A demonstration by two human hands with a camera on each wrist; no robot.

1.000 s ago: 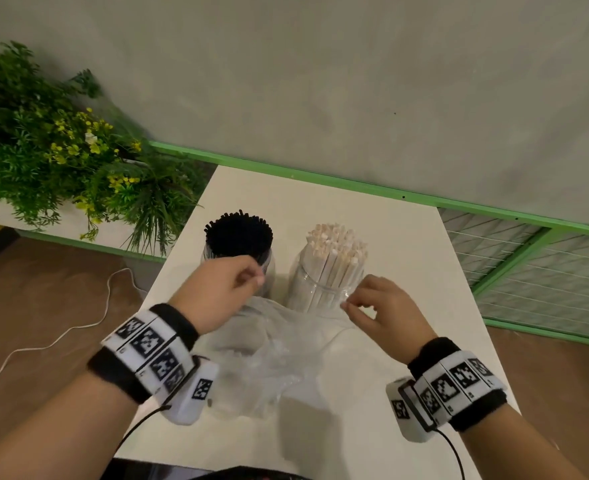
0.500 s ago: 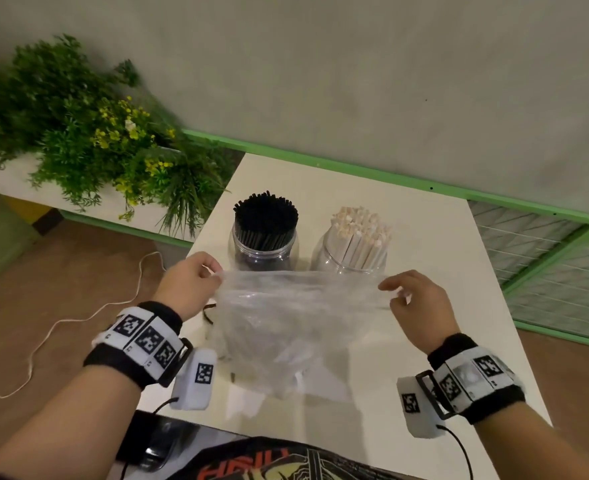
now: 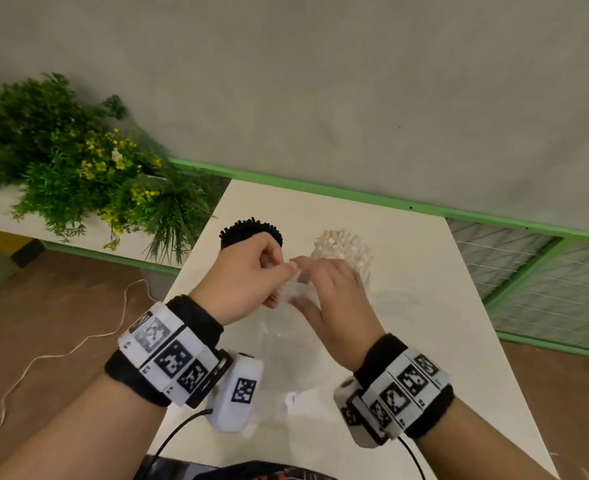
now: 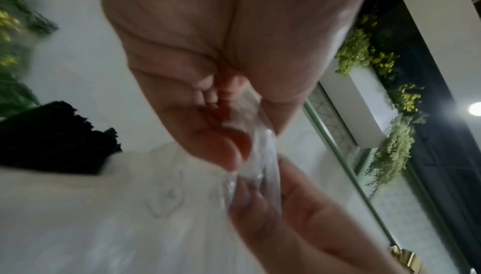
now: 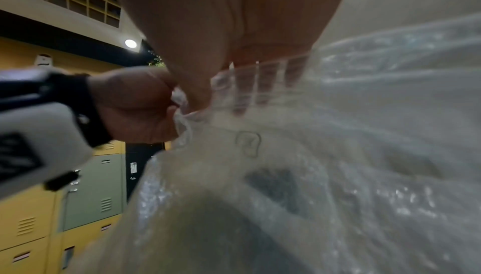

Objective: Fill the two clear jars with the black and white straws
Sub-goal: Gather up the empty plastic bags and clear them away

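Both grips, left hand (image 3: 248,271) and right hand (image 3: 334,299), now pinch the formerly spread plastic bag (image 3: 286,358) gathered together; jars behind probably full.

A leafy plant (image 3: 78,174) stands left of the white table (image 3: 424,289).

The bag (image 3: 286,344) was thin clear plastic film, glossy and crinkled, gathered where both hands pinched it. The table (image 3: 424,306) looked smooth, matt and off-white. The black straws (image 3: 248,228) appeared matt, the white straws (image 3: 343,247) pale and papery. The wristbands (image 3: 196,317) were black, fuzzy cloth carrying smooth white plastic blocks.
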